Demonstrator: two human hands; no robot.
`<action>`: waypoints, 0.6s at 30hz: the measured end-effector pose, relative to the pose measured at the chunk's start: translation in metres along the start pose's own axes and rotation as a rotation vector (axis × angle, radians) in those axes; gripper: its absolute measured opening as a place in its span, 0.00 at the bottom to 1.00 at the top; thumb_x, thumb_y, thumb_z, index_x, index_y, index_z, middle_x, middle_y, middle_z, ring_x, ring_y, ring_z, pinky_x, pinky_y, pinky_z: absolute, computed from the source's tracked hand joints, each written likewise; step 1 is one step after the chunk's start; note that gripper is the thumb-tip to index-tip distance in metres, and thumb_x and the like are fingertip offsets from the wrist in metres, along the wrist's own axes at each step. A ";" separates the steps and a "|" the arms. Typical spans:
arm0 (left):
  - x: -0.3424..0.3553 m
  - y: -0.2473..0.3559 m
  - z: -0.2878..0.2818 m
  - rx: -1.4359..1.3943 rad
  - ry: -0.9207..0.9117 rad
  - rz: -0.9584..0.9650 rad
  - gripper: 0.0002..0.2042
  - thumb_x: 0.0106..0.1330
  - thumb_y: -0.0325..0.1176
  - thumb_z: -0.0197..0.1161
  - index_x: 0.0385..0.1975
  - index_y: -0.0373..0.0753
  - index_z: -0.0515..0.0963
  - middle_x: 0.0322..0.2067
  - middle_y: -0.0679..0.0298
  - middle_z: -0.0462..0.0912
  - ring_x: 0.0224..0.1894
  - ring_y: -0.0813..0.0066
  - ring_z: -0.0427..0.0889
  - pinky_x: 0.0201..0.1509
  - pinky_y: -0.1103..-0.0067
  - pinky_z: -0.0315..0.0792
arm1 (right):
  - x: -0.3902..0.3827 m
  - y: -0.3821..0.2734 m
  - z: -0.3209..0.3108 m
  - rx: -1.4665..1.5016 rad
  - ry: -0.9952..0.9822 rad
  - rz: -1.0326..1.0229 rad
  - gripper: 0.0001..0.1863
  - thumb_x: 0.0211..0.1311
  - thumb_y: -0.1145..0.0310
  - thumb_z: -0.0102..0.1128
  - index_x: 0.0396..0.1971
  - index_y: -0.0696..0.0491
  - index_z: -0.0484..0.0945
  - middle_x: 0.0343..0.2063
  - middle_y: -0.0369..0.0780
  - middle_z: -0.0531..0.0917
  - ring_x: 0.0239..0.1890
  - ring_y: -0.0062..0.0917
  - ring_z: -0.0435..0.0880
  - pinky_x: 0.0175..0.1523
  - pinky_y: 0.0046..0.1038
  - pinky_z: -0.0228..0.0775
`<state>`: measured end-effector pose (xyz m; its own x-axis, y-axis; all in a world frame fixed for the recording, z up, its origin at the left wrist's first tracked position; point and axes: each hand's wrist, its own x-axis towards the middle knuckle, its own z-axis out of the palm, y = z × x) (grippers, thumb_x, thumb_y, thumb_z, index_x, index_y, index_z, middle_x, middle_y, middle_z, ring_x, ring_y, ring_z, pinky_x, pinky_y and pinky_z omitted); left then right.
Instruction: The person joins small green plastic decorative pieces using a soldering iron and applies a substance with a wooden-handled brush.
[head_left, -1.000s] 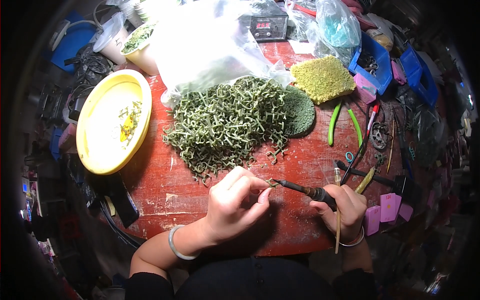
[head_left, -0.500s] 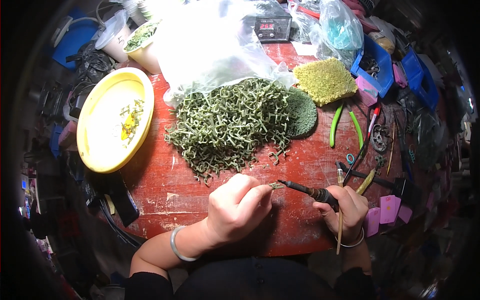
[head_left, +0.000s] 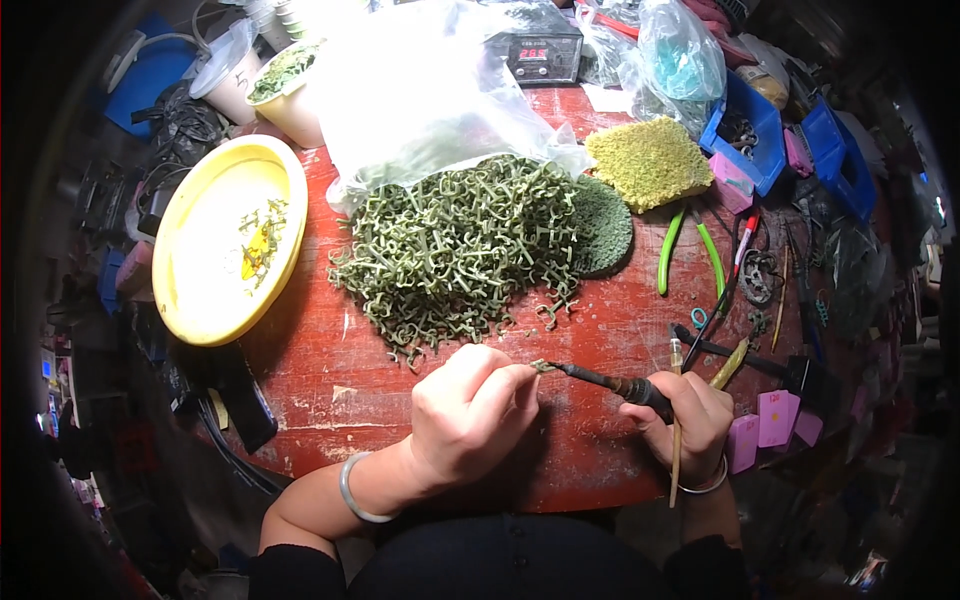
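Standing by the red table (head_left: 350,430) rn, and the biggest thing on it is a heap of green hooked bits (head_left: 455,250), so that heap's my ref pt for everything. Person's left hand (head_left: 475,400) is just on the near side of the heap, thumb + fingers pinched on one tiny greenish piece (head_left: 541,367) that pokes out past the fingertips, so the piece is nearside too, a bit right of the heap's middle. Right hand (head_left: 690,415) is near side as well but further to the heap's right, fingers curled round the dark handle of a soldering iron (head_left: 610,381), w/ a thin brush (head_left: 675,440) tucked in the same grip, pale end up. Iron's tip is right at the piece; can't tell from here if they actually touch tbh. As for the other stuff: clear plastic bag (head_left: 430,110) over the heap's far edge, round green pad (head_left: 605,230) up against its right side, rough yellow block (head_left: 650,163) beyond that, also to the right. Green-handled tool (head_left: 668,255) is off to the heap's right, pink blocks (head_left: 774,418) further right and nearer the person. Yellow basin (head_left: 170,290) w/ a few green + yellow scraps is left of the heap, and a black box w/ a lit red display (head_left: 543,57) is on the far side, slightly right.
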<state>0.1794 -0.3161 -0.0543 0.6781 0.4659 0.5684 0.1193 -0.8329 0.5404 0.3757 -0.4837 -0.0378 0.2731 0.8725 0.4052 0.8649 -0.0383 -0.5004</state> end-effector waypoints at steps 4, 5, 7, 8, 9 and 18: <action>0.000 0.001 -0.002 -0.003 0.004 -0.060 0.11 0.51 0.19 0.73 0.34 0.35 0.82 0.24 0.62 0.79 0.24 0.66 0.80 0.26 0.74 0.75 | -0.001 0.003 -0.001 -0.006 0.027 0.008 0.18 0.55 0.60 0.80 0.34 0.55 0.81 0.18 0.38 0.74 0.17 0.33 0.76 0.22 0.32 0.65; 0.000 0.001 -0.002 0.000 0.008 -0.070 0.11 0.51 0.19 0.73 0.34 0.35 0.82 0.24 0.61 0.79 0.24 0.66 0.80 0.26 0.74 0.74 | -0.001 0.003 -0.001 -0.008 0.028 0.009 0.18 0.55 0.60 0.80 0.34 0.55 0.81 0.18 0.38 0.74 0.17 0.33 0.76 0.22 0.32 0.65; 0.000 0.000 -0.002 -0.004 0.021 -0.064 0.11 0.51 0.19 0.73 0.34 0.35 0.82 0.24 0.61 0.79 0.24 0.65 0.80 0.26 0.74 0.74 | -0.001 0.003 -0.001 -0.016 0.040 0.001 0.17 0.55 0.61 0.80 0.34 0.55 0.81 0.18 0.38 0.74 0.17 0.33 0.76 0.22 0.32 0.65; 0.000 -0.001 -0.001 -0.007 0.035 -0.058 0.11 0.51 0.20 0.73 0.34 0.35 0.82 0.24 0.61 0.79 0.24 0.65 0.80 0.26 0.74 0.74 | -0.001 0.003 0.000 -0.015 0.040 0.000 0.17 0.55 0.61 0.80 0.34 0.55 0.81 0.18 0.38 0.74 0.17 0.33 0.76 0.22 0.32 0.65; 0.000 -0.001 -0.002 -0.009 0.031 -0.063 0.11 0.51 0.19 0.73 0.34 0.34 0.82 0.24 0.61 0.79 0.24 0.65 0.80 0.26 0.74 0.74 | 0.000 0.003 0.000 -0.011 0.036 0.003 0.17 0.55 0.61 0.80 0.34 0.55 0.81 0.18 0.38 0.74 0.17 0.33 0.76 0.22 0.32 0.65; 0.000 0.000 -0.002 -0.009 0.039 -0.073 0.11 0.51 0.19 0.73 0.33 0.35 0.81 0.23 0.61 0.78 0.24 0.65 0.79 0.25 0.74 0.74 | 0.000 0.003 -0.001 -0.006 0.032 0.003 0.17 0.56 0.60 0.80 0.34 0.55 0.81 0.18 0.38 0.75 0.17 0.33 0.76 0.22 0.32 0.65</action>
<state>0.1779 -0.3156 -0.0530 0.6390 0.5366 0.5511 0.1604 -0.7937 0.5868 0.3783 -0.4847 -0.0384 0.2888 0.8565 0.4278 0.8665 -0.0438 -0.4973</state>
